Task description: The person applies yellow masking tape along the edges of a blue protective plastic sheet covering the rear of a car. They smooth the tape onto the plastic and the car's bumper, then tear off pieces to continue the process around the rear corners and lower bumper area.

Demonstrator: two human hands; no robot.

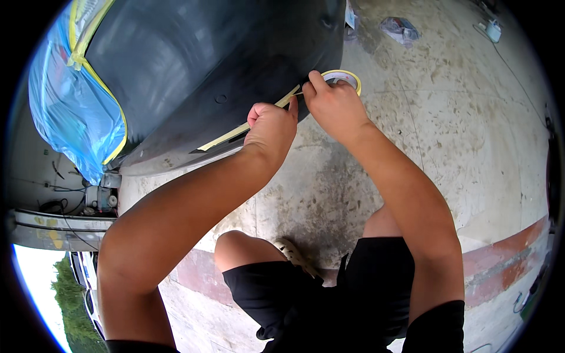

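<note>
A pale yellow strip of masking tape (226, 137) runs along the lower edge of a dark car bumper (194, 70). My left hand (272, 126) is closed at the strip's upper right end, fingers curled and thumb against the tape. Just to its right, my right hand (336, 110) grips the masking tape roll (351, 76), which has a yellow rim and a pale core. A short length of tape spans the gap between my hands. The roll is partly hidden behind my right fingers.
Blue plastic sheeting (76, 112), edged with yellow tape, hangs over the car's left part. A crumpled plastic bag (400, 29) lies on the stained concrete floor (459, 129). Small equipment (101, 197) and cables stand at the left. My knees are below my hands.
</note>
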